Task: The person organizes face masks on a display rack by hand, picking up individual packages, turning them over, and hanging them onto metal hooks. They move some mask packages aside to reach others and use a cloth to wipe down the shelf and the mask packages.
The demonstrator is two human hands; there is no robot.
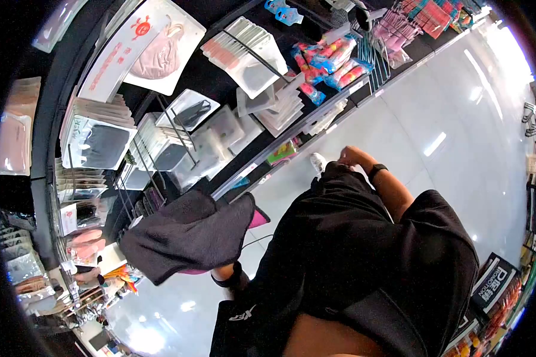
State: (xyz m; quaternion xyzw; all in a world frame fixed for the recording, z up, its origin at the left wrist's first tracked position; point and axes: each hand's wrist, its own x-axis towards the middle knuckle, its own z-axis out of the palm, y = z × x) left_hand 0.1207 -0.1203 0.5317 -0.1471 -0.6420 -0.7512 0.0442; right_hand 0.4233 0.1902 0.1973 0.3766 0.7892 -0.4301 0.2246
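Observation:
A dark grey cloth (187,235) with a pink underside is draped over my left hand, whose fingers are hidden beneath it; only the wrist with a black band shows below. The cloth is in front of the lower shelf's wire hooks. My right hand (352,157) is near the front of my black clothing (351,238), its fingers curled, with a black watch on the wrist. What it holds, if anything, is hidden.
Shelves on the left carry packaged items (98,140) on wire hooks, a white display card (167,47) and red-and-blue packets (333,62). Pale glossy floor (411,113) runs beside the shelf edge. A black promotion sign (493,284) stands at the lower right.

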